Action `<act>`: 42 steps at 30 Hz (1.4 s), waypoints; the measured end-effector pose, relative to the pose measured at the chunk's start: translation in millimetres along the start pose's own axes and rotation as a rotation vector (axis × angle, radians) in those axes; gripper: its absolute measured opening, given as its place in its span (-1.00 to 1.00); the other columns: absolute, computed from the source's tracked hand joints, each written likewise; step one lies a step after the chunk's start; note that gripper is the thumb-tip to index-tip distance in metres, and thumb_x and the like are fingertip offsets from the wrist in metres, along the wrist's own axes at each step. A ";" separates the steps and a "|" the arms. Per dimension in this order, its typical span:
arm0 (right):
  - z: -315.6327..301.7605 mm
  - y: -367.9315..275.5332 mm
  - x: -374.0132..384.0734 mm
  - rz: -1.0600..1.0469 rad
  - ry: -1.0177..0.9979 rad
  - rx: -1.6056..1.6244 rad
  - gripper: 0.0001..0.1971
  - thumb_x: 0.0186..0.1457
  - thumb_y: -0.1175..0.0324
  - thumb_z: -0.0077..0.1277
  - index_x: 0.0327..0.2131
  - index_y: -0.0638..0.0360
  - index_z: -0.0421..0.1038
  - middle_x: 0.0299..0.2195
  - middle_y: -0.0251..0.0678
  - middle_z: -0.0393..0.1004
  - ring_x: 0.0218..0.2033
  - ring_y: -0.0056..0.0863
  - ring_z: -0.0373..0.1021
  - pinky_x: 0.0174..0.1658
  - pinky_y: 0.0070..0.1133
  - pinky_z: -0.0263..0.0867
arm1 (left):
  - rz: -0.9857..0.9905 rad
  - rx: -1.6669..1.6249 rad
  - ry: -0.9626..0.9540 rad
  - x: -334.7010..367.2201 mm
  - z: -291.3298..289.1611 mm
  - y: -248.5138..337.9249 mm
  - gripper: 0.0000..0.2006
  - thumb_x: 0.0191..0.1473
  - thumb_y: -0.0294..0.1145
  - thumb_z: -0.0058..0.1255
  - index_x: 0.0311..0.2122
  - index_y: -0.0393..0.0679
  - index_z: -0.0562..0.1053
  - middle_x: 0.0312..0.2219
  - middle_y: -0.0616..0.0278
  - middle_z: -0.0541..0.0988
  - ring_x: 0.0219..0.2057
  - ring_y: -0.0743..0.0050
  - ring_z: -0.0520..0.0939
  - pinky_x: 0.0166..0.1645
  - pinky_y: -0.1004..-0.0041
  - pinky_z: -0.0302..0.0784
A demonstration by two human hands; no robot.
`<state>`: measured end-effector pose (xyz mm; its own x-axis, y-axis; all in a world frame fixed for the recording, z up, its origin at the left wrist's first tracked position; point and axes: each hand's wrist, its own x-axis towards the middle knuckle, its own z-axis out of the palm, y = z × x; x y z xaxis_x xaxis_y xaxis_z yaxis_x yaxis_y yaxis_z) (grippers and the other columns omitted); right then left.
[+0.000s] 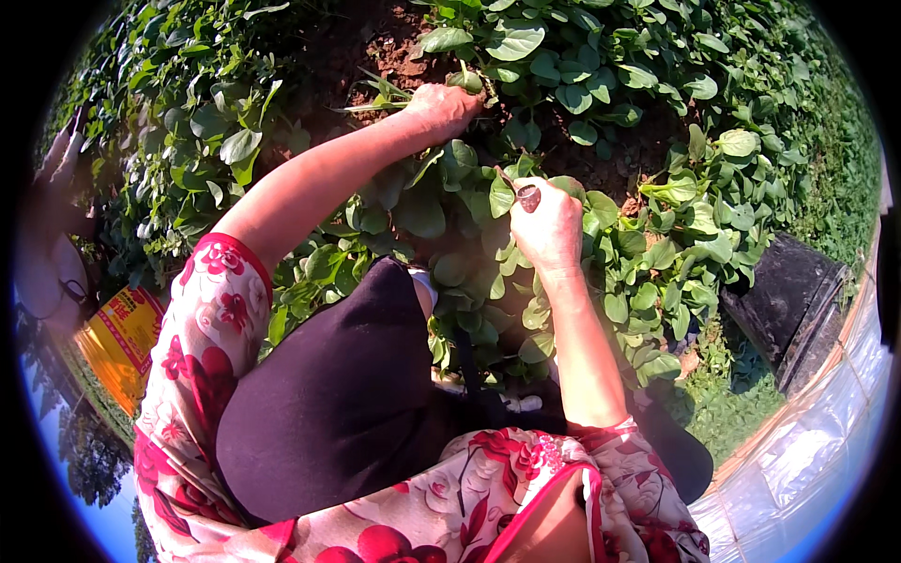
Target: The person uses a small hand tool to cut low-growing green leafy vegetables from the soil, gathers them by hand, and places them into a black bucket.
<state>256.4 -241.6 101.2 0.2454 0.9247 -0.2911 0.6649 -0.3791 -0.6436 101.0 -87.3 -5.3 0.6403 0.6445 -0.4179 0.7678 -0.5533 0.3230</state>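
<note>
I am crouched low among leafy green plants (648, 258). My left hand (443, 111) reaches forward and is closed at a leafy green plant (466, 81), whose leaf shows at the fingers; the stems are hidden. Nearer and to the right, my right hand (552, 225) is wrapped round the handle of a hand tool (528, 197). The round butt of the handle faces up. Leaves and my hand hide most of its working end, so I cannot tell the tool's exact kind.
Reddish-brown soil (399, 47) shows between the plants ahead. A black plastic container (788, 298) lies tilted at the right, beside plastic sheeting (798, 488). At the left stands a yellow and red printed bag or box (120, 342), near a blurred pale shape, perhaps another person (54, 272).
</note>
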 end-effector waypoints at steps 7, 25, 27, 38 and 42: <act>3.7 -5.9 10.2 -0.264 0.036 -0.342 -0.93 -0.10 0.40 -0.01 -0.48 0.15 0.39 -0.57 -0.20 0.46 -0.53 -0.16 0.44 -0.45 -0.34 0.36 | -0.223 -0.332 0.079 5.7 -30.0 -15.4 -0.82 -0.03 -0.39 -0.05 -0.33 -0.21 0.52 -0.48 -0.03 0.57 -0.42 0.20 0.62 -0.36 0.30 0.52; -17.6 -63.0 4.4 -0.397 -0.152 -0.354 -0.82 -0.15 0.48 0.04 -0.37 0.09 0.47 -0.53 -0.20 0.49 -0.49 -0.20 0.45 -0.41 -0.39 0.37 | -0.449 -0.169 0.046 -72.6 -96.8 -75.9 -0.49 -0.22 -0.07 0.22 -0.25 -0.31 0.47 -0.43 -0.04 0.57 -0.36 0.21 0.61 -0.26 0.31 0.51; -12.5 -67.5 8.5 -0.411 -0.231 -0.367 -0.87 -0.13 0.47 0.03 -0.40 0.09 0.47 -0.55 -0.17 0.48 -0.49 -0.18 0.44 -0.40 -0.38 0.36 | -0.480 -0.122 -0.002 -78.7 -91.6 -85.6 -0.50 -0.22 -0.08 0.20 -0.28 -0.34 0.46 -0.41 -0.06 0.57 -0.34 0.20 0.61 -0.26 0.31 0.51; 25.3 -58.1 29.2 -0.344 -0.321 -0.012 -0.81 -0.12 0.42 0.08 -0.34 0.15 0.54 -0.58 -0.19 0.50 -0.56 -0.42 0.46 -0.41 -0.57 0.34 | -0.544 -0.746 -0.331 -128.7 -19.3 -134.2 -0.66 -0.13 -0.28 0.11 -0.21 -0.21 0.48 -0.39 0.19 0.60 -0.43 0.43 0.60 -0.33 0.40 0.54; 20.3 -56.9 37.2 -0.148 -0.360 0.142 -0.78 -0.13 0.35 0.09 -0.33 0.15 0.54 -0.41 -0.20 0.55 -0.34 -0.38 0.51 -0.24 -0.52 0.38 | -0.514 -1.517 -0.283 -144.2 -31.1 -119.6 -0.71 -0.04 -0.30 0.13 -0.17 -0.11 0.48 -0.37 0.31 0.59 -0.49 0.59 0.54 -0.45 0.54 0.49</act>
<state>213.3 -186.4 112.6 -0.1249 0.9078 -0.4005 0.5643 -0.2670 -0.7812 -82.4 -97.7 42.7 0.4303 0.3801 -0.8188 0.3134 0.7877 0.5304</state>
